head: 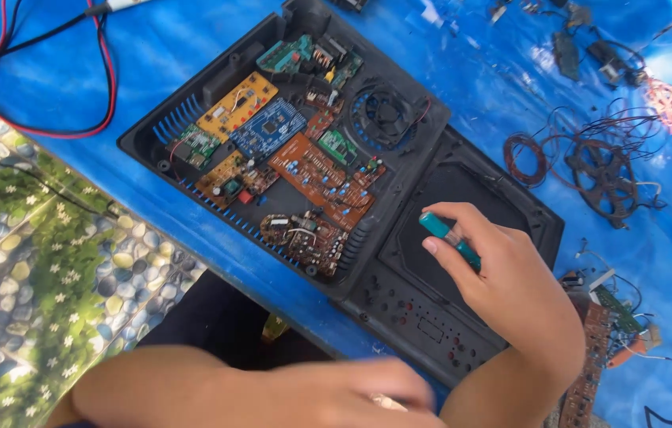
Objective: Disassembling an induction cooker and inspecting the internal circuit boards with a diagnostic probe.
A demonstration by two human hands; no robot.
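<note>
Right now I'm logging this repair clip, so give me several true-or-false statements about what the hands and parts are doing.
1. The right hand holds a teal-handled tool. True.
2. The black case lies on a red cloth. False: it lies on a blue sheet.
3. Several circuit boards sit inside the open case. True.
4. The left hand rests on the round fan. False: it is at the bottom edge, blurred, away from the fan.
5. Red and black wires lie at upper left. True.
</note>
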